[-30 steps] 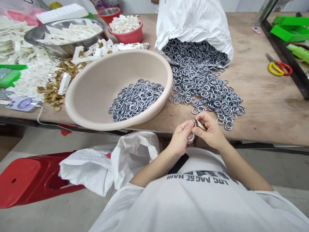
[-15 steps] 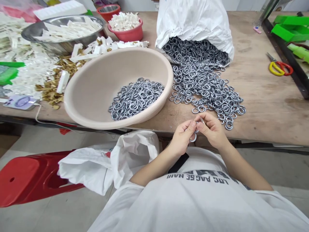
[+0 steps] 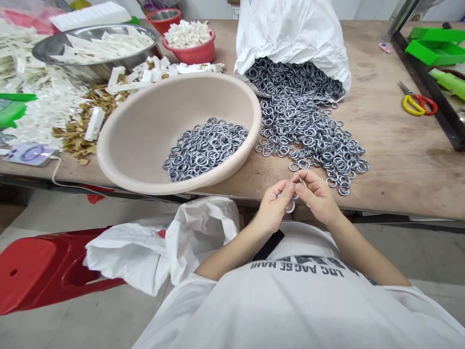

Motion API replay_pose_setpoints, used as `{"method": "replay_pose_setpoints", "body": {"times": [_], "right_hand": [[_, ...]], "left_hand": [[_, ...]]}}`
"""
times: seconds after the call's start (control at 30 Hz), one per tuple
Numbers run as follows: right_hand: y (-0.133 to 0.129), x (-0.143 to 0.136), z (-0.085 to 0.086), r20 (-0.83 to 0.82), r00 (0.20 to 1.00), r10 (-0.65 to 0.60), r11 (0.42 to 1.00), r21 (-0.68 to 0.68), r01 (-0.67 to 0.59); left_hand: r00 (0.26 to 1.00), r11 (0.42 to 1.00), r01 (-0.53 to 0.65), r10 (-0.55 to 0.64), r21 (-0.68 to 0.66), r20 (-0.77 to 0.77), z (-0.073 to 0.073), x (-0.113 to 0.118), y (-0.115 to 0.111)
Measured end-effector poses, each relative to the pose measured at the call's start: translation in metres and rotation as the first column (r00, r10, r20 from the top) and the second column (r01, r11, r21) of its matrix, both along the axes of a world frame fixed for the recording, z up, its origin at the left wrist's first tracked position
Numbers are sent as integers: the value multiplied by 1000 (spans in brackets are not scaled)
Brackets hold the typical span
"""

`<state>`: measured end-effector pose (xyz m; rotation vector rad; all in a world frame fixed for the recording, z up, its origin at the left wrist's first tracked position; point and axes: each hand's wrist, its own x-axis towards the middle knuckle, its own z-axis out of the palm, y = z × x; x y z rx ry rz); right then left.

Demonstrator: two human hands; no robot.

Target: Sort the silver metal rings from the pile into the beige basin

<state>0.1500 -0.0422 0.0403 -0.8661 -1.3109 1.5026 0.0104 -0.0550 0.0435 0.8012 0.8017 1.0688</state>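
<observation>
My left hand (image 3: 273, 207) is closed, thumb against fingers, on a few grey rings (image 3: 290, 207) that hang below its fingertips. Close beside it, my right hand (image 3: 317, 195) pinches a thin, shiny piece (image 3: 302, 182) whose kind I cannot make out. The fingertips of both hands meet just in front of the table edge. Beyond them lies a loose pile of grey rings (image 3: 316, 131), spilling from a white sack (image 3: 290, 29). To the left, a large beige basin (image 3: 145, 111) holds more grey rings (image 3: 209, 148).
Scissors (image 3: 417, 103) with yellow and red handles lie at the right, near green trays (image 3: 432, 51). White and brown pieces, a steel bowl (image 3: 98, 63) and a red bowl (image 3: 191, 52) crowd the left. A red stool (image 3: 25, 271) and white bag (image 3: 199, 232) are below the table.
Both hands stay almost in place, with only slight finger movement around the rings. The view has shifted slightly.
</observation>
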Motion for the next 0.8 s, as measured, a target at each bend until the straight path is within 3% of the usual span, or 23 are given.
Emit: {"method": "replay_pose_setpoints", "body": {"times": [0.8], "right_hand": [[2, -13, -9, -140, 990, 17, 993, -110, -33]], "left_hand": [[1000, 1000, -22, 22, -12, 7, -12, -6, 4]]}}
